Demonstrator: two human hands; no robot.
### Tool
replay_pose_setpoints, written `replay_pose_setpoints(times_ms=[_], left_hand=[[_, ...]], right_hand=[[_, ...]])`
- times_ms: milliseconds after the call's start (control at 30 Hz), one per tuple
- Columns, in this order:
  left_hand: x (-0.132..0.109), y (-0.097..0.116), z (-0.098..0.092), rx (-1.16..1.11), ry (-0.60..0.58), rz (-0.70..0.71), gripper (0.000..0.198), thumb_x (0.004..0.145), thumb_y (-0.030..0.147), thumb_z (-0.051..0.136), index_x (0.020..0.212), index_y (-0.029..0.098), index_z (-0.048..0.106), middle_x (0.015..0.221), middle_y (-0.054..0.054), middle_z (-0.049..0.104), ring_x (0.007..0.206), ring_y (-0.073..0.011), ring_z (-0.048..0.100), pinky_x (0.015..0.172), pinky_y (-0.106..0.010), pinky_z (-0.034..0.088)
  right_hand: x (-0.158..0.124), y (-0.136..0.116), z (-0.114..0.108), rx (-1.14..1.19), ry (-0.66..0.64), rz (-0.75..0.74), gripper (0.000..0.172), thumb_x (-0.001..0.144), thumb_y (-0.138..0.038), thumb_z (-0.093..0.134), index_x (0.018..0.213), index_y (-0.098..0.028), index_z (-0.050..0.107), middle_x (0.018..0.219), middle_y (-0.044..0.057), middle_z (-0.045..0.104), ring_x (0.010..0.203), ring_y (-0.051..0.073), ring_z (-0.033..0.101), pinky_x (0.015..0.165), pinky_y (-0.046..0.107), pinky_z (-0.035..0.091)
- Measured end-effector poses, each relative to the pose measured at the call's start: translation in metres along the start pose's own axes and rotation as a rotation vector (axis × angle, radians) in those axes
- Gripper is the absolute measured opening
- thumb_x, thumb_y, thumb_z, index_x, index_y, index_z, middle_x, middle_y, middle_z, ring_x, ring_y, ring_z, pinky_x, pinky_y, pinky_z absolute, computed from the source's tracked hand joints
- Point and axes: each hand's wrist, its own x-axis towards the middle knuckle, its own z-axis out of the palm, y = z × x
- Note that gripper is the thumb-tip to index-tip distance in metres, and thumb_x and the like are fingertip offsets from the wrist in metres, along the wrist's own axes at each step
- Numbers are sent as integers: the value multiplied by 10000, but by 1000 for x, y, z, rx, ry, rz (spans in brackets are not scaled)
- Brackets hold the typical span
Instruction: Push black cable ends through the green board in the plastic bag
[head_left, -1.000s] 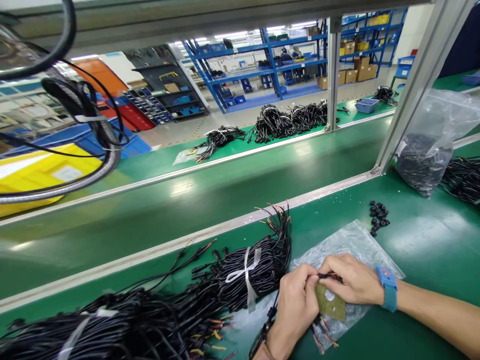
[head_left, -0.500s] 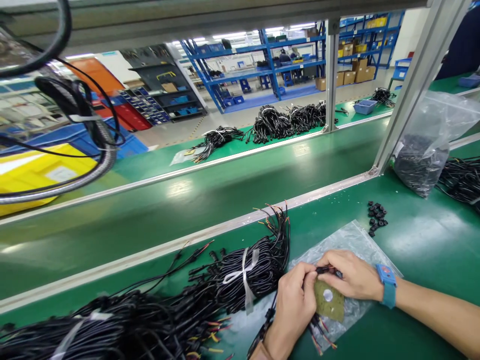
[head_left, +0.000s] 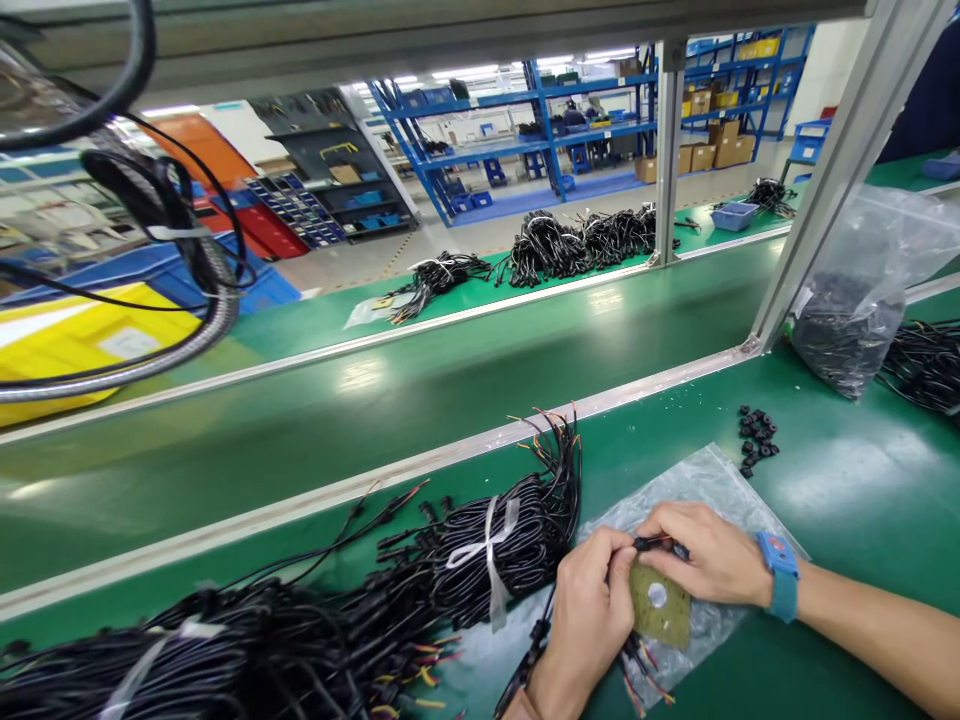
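Observation:
My left hand (head_left: 592, 600) is closed, thumb and forefinger pinching a black cable connector (head_left: 646, 543). From the other side my right hand (head_left: 701, 555), with a blue wrist strap (head_left: 780, 575), grips the same piece at its right end; thin coloured wires show between the fingers. Just below the fingertips lies an olive-green square (head_left: 660, 610) with a round hole, on a clear plastic bag (head_left: 709, 490). Stripped wire ends (head_left: 645, 675) stick out under my left hand. How far the fingers wrap around the connector is partly hidden.
To the left lie a tied cable bundle (head_left: 495, 545) and a larger black cable heap (head_left: 225, 660). Small black parts (head_left: 757, 437) sit beyond the bag. A filled plastic bag (head_left: 847, 320) rests by the metal post (head_left: 814, 190). A metal rail (head_left: 420, 460) borders the green belt (head_left: 390, 400).
The view has shifted very slightly. Both hands keep their grip at almost the same spot, and the dark piece by my right fingers shows a little more.

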Motion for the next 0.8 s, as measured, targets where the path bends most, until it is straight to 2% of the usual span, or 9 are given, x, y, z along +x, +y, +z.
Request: replay_pose_setpoints(times_ms=[233, 600, 800], left_hand=[[-1, -2, -1, 17, 24, 16, 203, 983, 165, 493, 797, 206, 561, 689, 23, 620, 618, -126, 602, 593, -229, 404], [-1, -3, 1, 61, -20, 15, 229, 980, 163, 466, 771, 209, 546, 641, 26, 598, 581, -134, 591, 567, -247, 377], [2, -1, 0, 2, -45, -3, 197, 1015, 172, 453, 891, 212, 601, 785, 2, 650, 717, -152, 627, 669, -256, 441]], right_hand=[[-1, -1, 2, -11, 8, -41, 102, 1028, -256, 485, 1007, -205, 571, 889, 48, 662, 807, 206, 621, 728, 313, 459], [-2, 0, 10, -85, 5, -58, 128, 1029, -241, 437, 959, -202, 537, 816, 31, 617, 733, 197, 589, 681, 305, 432], [1, -2, 5, -2, 38, 23, 87, 1006, -232, 488, 966, -203, 559, 856, 31, 651, 788, 199, 617, 703, 300, 434]])
